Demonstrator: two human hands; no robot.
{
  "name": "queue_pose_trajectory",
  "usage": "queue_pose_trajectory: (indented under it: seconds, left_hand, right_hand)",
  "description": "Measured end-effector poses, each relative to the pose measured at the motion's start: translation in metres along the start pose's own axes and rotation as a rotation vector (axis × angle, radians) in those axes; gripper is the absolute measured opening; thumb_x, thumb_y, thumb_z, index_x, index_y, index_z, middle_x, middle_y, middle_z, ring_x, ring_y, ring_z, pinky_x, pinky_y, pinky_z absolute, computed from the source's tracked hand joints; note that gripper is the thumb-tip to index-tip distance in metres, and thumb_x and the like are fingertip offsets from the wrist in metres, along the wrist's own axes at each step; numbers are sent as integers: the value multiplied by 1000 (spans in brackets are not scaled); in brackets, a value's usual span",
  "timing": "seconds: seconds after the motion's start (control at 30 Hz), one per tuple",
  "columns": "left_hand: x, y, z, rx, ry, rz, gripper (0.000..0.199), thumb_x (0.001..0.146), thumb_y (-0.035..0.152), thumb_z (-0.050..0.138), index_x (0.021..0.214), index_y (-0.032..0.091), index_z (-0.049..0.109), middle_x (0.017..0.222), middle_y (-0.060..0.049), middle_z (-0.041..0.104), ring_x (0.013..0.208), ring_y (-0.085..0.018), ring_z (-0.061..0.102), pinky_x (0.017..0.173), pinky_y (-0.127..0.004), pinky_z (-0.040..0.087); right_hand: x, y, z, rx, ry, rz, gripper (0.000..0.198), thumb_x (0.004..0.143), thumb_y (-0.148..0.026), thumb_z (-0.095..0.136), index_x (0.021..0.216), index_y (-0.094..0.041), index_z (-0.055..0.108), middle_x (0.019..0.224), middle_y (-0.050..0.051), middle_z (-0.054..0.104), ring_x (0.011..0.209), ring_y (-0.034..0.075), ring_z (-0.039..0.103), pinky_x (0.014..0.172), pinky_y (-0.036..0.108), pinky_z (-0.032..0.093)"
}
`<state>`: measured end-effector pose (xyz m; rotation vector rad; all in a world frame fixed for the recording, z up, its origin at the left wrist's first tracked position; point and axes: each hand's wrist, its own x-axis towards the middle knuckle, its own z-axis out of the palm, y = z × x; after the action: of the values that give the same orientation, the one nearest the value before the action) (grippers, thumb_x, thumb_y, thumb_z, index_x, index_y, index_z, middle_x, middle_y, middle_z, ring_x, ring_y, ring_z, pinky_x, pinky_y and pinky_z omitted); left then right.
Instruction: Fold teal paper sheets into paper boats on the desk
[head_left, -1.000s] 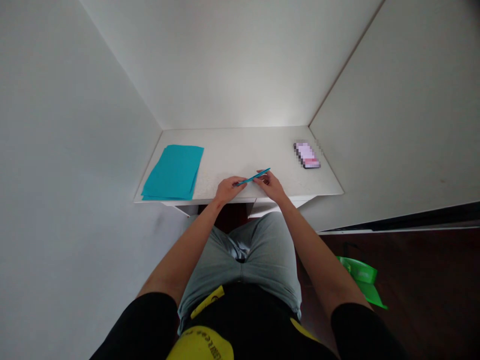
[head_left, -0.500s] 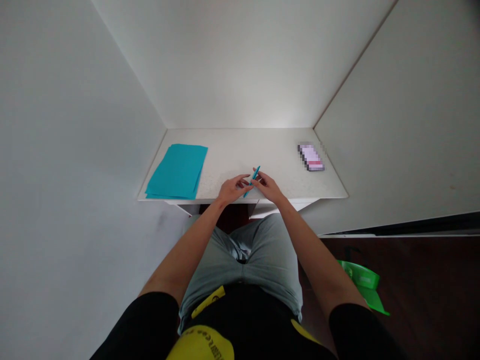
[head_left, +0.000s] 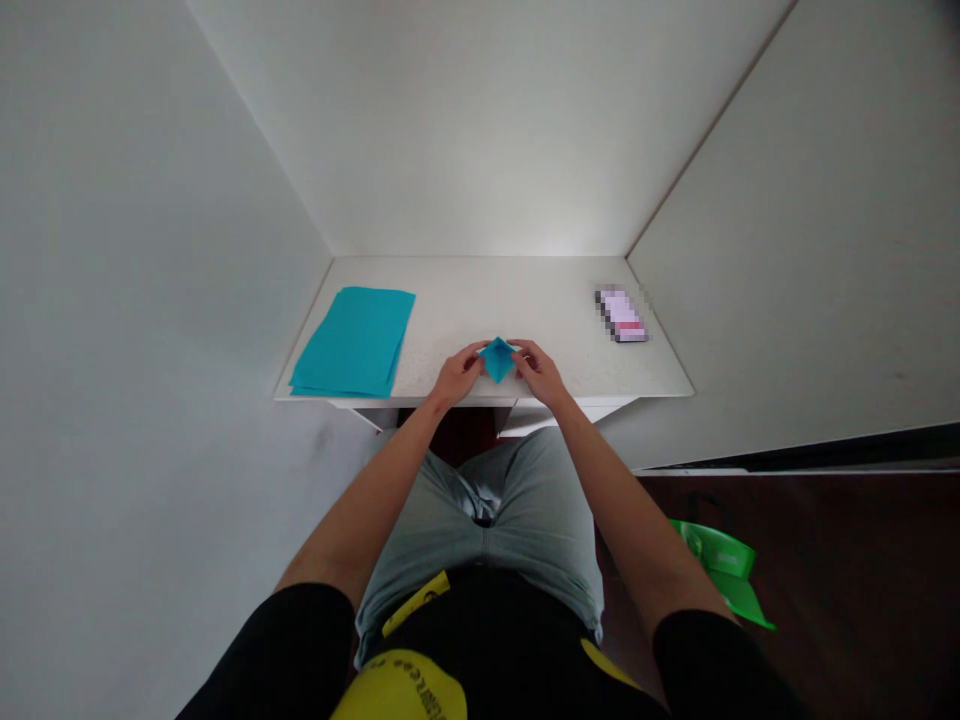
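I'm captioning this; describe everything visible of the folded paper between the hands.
The folded paper is turquoise, diamond-shaped, with points at top and bottom. Its middle looks darker, perhaps an opening; single creases are too small to tell. It is held over the white desk near the front edge, left hand at its left corner, right hand at its right. Desk contact is unclear.

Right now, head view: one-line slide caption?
Both hands hold a folded blue paper at a white desk, blue sheets to the left, a phone to the right.
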<state>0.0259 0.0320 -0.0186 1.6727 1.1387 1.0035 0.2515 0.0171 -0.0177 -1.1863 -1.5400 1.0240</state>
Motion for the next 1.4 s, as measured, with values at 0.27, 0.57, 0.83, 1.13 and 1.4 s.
queue_pose_trajectory:
  seconds: [0.27,0.57,0.83,1.13,1.4]
  left_hand:
    - [1,-1,-2,-102,7,-31,30,92,41,73,109,17,79,97,-5,79,85,-18,70,82,-31,56]
    - [3,-7,-1,-56,-7,-29,45,91,41,76,131,20,72,105,-5,78,90,-18,71,85,-31,56]
    - [7,2,1,-181,51,-22,44,90,61,73,100,19,84,103,-6,83,99,-24,73,96,-37,58]
    - [7,2,-3,-326,204,-60,43,83,59,82,97,18,82,98,-6,82,100,-24,74,97,-40,58]
    - [13,-7,-4,-450,297,-168,45,92,60,77,89,23,51,81,0,72,80,-21,78,77,-34,61]
  right_hand:
    - [-1,8,-4,-19,2,42,36,89,-48,68,115,-24,77,73,0,66,68,19,59,70,34,52]
    - [3,12,2,6,-12,41,63,82,-68,79,127,-25,69,87,0,69,72,18,58,68,33,49]
    - [4,-3,2,-29,42,73,62,85,-87,65,85,-24,70,67,-1,61,64,17,55,64,32,48]
    - [5,-7,0,82,182,50,55,85,-80,70,86,-25,67,66,-3,61,62,17,58,65,31,51]
    - [7,-4,-1,195,262,69,55,83,-79,73,84,-27,52,62,-6,57,54,14,57,59,29,51]
